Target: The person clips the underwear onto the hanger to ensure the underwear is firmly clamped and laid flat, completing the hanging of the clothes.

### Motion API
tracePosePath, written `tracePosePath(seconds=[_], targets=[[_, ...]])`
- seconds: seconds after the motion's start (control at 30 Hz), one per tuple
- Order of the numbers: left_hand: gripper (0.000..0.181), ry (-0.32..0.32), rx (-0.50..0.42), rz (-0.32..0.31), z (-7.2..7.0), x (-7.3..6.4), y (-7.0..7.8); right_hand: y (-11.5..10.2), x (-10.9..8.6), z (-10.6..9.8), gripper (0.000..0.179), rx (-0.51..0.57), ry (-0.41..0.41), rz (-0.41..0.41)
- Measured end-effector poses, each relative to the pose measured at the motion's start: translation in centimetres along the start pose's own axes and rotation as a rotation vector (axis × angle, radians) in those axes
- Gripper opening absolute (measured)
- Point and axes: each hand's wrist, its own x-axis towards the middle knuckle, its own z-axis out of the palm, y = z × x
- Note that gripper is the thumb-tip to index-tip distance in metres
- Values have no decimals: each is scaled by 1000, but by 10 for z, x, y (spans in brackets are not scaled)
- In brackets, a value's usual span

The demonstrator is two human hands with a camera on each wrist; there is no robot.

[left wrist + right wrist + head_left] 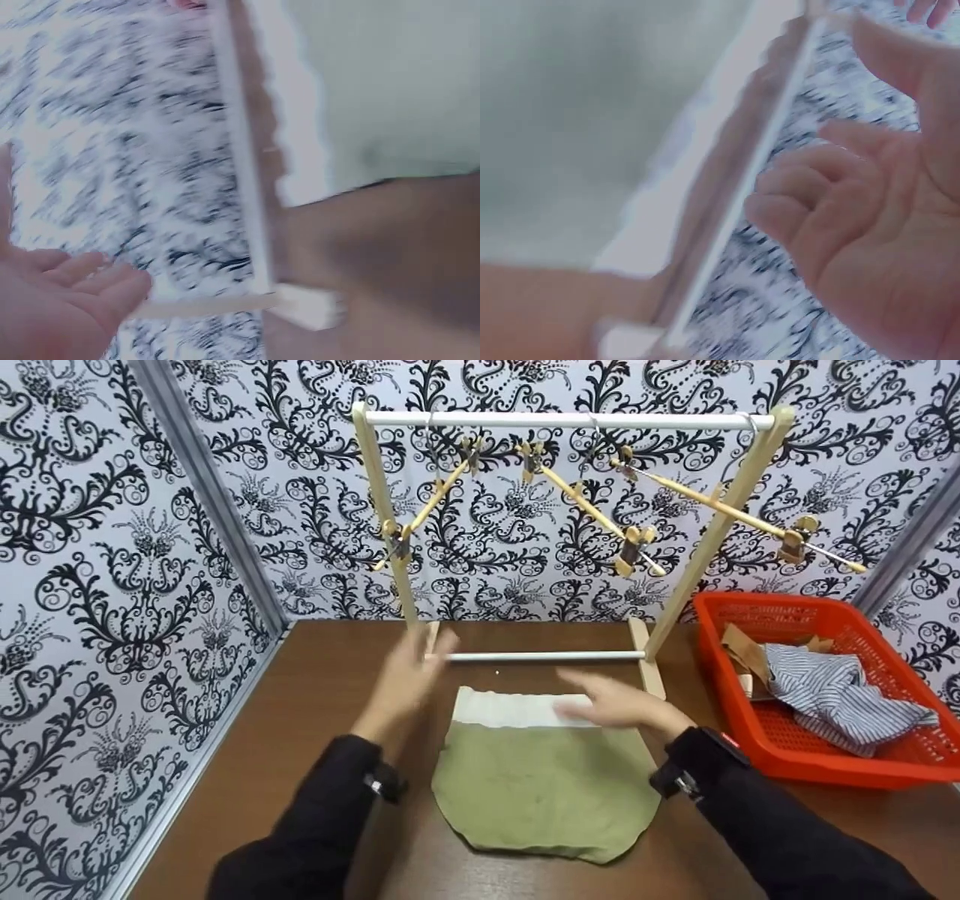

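Observation:
A green cloth garment with a white band along its far edge lies flat on the brown table. My left hand, blurred, is raised beyond the cloth's far left corner, near the foot of a wooden rack. Its palm and relaxed fingers show in the left wrist view, holding nothing. Over the right end of the white band hovers my right hand, also blurred. In the right wrist view its thumb stands apart from loosely bent fingers, with nothing between them.
Behind the cloth stands the rack with a white top rail and a white lower bar. Three clip hangers hang from the rail. At right, a red basket holds a striped cloth and brown pieces. Patterned walls enclose the table.

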Motion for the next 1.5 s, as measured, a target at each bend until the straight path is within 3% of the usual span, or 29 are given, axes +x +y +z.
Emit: tracePosePath(seconds=[0.1,0.2,0.37,0.47,0.63,0.9,1.2,1.5], targets=[[67,110,-149,102,-27,2,27,-31,18,-11,76,180,119,-3],[66,157,-230,194,-44,-4,55,-64,44,-22,71,399,221,12],[68,194,-321,293,-52,-17,85,-116,88,-36,67,821,309,12],[66,205,-373,301,-52,-21,95,-142,108,-47,68,954,347,-14],[54,225,-423,315,-49,-19,102,-171,126,-63,66,1057,399,-44],[43,228,-423,407,-45,-21,106,-198,132,-66,46,1189,374,-105],[40,252,-337,494,-40,-23,114,-212,129,-66,36,1321,356,-168],[39,300,-232,601,-38,-35,121,-219,120,-70,38,1311,250,-250]])
